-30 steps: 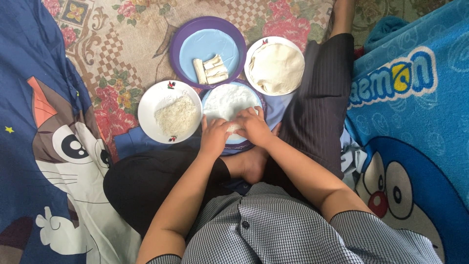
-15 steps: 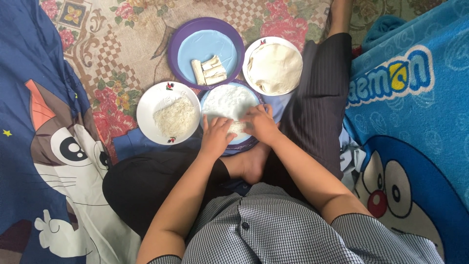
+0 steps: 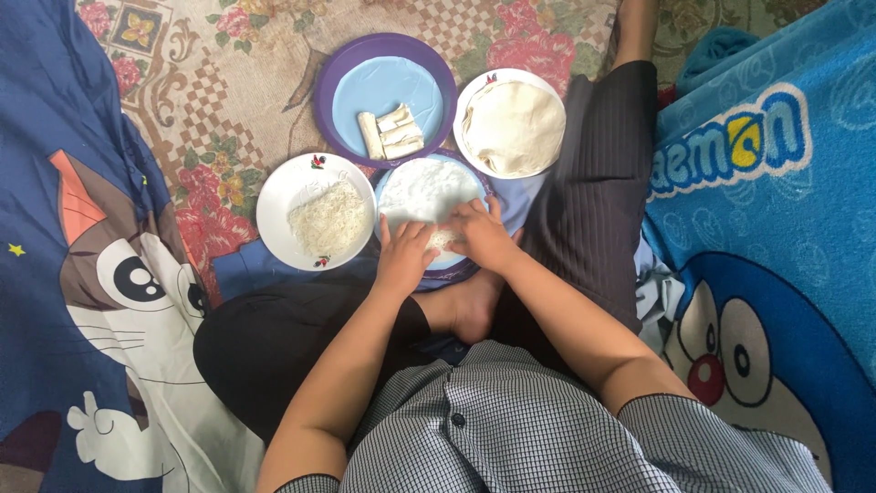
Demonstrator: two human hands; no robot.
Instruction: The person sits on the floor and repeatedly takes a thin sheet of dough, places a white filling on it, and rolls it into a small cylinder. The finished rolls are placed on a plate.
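My left hand (image 3: 403, 251) and my right hand (image 3: 482, 236) press side by side on a thin white wrapper (image 3: 429, 187) spread over a plate (image 3: 461, 263) in front of my crossed legs. Between the fingers a pale rolled part of the wrapper (image 3: 444, 239) shows. Left of it stands a white plate (image 3: 278, 192) with a heap of shredded white filling (image 3: 326, 219). Behind lies a purple and blue plate (image 3: 351, 78) with three finished rolls (image 3: 390, 133). At the back right a white plate (image 3: 470, 91) carries a stack of round wrappers (image 3: 513, 126).
I sit on a floral patterned mat (image 3: 228, 73). A blue cartoon cat blanket (image 3: 82, 274) lies at the left and another blue cartoon blanket (image 3: 776, 228) at the right. My bare foot (image 3: 474, 306) rests just under the near plate.
Both hands have shifted slightly toward me on the wrapper, fingers curling closer together over the rolled edge. The plates have not moved.
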